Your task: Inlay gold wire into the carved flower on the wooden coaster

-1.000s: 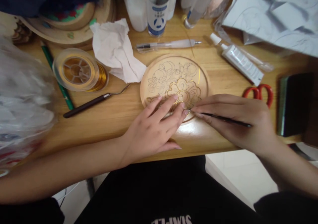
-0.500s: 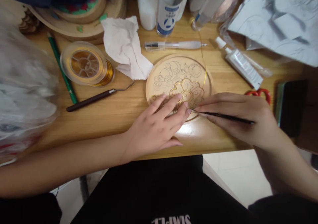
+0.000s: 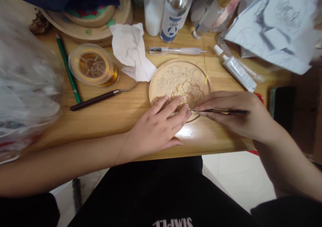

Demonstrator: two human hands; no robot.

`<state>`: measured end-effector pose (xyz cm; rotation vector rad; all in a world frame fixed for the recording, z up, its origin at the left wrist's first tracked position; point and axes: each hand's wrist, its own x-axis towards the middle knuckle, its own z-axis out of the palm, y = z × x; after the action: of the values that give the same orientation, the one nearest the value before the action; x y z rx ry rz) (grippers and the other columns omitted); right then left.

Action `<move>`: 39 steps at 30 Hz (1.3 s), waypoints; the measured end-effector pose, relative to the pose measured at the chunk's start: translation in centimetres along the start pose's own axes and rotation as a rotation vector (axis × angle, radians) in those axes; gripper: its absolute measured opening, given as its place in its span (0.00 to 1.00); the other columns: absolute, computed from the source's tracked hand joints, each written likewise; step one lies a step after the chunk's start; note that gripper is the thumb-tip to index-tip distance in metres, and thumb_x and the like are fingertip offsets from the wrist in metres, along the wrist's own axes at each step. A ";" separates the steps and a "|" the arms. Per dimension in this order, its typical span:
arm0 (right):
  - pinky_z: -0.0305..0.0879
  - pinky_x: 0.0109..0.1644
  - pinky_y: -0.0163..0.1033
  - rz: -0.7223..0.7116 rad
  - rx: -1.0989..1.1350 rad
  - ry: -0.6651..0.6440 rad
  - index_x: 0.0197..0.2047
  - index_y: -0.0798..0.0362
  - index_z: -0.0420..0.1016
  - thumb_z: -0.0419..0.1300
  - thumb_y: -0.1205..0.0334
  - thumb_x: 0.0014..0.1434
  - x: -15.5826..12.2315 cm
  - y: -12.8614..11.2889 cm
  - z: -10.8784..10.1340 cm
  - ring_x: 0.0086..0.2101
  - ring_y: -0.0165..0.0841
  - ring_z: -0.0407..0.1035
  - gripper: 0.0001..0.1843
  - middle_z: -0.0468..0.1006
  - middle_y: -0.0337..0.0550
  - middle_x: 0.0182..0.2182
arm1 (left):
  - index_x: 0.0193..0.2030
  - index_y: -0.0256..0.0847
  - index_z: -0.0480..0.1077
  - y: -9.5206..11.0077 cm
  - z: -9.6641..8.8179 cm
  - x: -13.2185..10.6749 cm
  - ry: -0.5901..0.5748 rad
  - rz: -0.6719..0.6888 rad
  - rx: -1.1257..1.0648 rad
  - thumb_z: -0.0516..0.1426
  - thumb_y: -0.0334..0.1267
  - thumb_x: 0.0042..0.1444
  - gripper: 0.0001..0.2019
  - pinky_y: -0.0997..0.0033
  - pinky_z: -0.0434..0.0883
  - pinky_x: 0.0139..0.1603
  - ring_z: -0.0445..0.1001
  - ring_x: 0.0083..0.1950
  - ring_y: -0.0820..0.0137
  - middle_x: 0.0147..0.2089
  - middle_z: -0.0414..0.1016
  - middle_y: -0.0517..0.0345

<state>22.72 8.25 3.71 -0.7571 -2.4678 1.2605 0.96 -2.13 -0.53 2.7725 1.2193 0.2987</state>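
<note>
A round wooden disc (image 3: 160, 69) carries a pencilled flower pattern, partly outlined with gold wire (image 3: 206, 81). My left hand (image 3: 159, 124) lies over the near left of the disc, fingers spread, pressing lightly on the pattern. Slim dark tweezers (image 3: 223, 111) are pinched in my right hand (image 3: 237, 114), whose fingertips rest at the disc's near right rim. The tips of the tweezers meet the work close to my left fingertips; what lies exactly between them is too small to make out. From the pattern the wire runs up toward the bottles.
Left of the disc are a gold wire spool (image 3: 94, 66), a dark-handled hooked tool (image 3: 98, 100), a green pencil (image 3: 67, 67) and crumpled tissue (image 3: 133, 52). Beyond it lie a pen (image 3: 177, 50) and bottles (image 3: 172, 19). A glue tube (image 3: 237, 69), papers (image 3: 274, 29) and phone (image 3: 281, 104) sit right.
The camera view has shifted slightly. My right hand and the tweezers have turned a little, the tweezers now lying more level. My left hand stays on the disc.
</note>
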 end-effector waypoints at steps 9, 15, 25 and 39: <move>0.74 0.42 0.35 0.112 -0.116 0.189 0.40 0.50 0.79 0.63 0.67 0.59 -1.0 -1.8 2.3 0.38 0.31 0.78 0.06 0.82 0.41 0.37 | 0.65 0.30 0.62 0.1 0.2 -0.3 0.005 0.002 0.004 0.52 0.58 0.63 0.35 0.49 0.52 0.69 0.56 0.70 0.49 0.66 0.66 0.47; 0.73 0.38 0.36 0.171 -0.259 0.396 0.36 0.53 0.78 0.61 0.71 0.58 -1.6 -3.2 4.8 0.35 0.32 0.77 0.06 0.82 0.43 0.33 | 0.64 0.31 0.63 0.1 0.3 -0.3 0.011 0.000 0.025 0.50 0.58 0.64 0.33 0.50 0.52 0.69 0.57 0.69 0.50 0.66 0.66 0.48; 0.73 0.34 0.37 0.383 -0.320 0.835 0.33 0.52 0.79 0.61 0.70 0.56 -1.1 -4.8 9.9 0.30 0.31 0.74 0.06 0.80 0.40 0.29 | 0.65 0.28 0.62 0.2 0.2 -0.2 0.015 -0.013 0.013 0.54 0.58 0.61 0.36 0.51 0.53 0.69 0.57 0.70 0.51 0.65 0.68 0.45; 0.76 0.39 0.40 0.420 -0.090 1.015 0.36 0.52 0.80 0.63 0.64 0.56 -1.7 -4.5 11.0 0.34 0.32 0.76 0.05 0.82 0.43 0.33 | 0.67 0.31 0.61 0.0 0.1 -0.3 0.016 -0.016 0.004 0.52 0.58 0.63 0.35 0.49 0.55 0.69 0.58 0.69 0.51 0.67 0.65 0.48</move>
<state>17.67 -2.28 0.86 -1.5191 -1.5666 0.5869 0.81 -2.39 -0.61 2.7671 1.2468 0.3189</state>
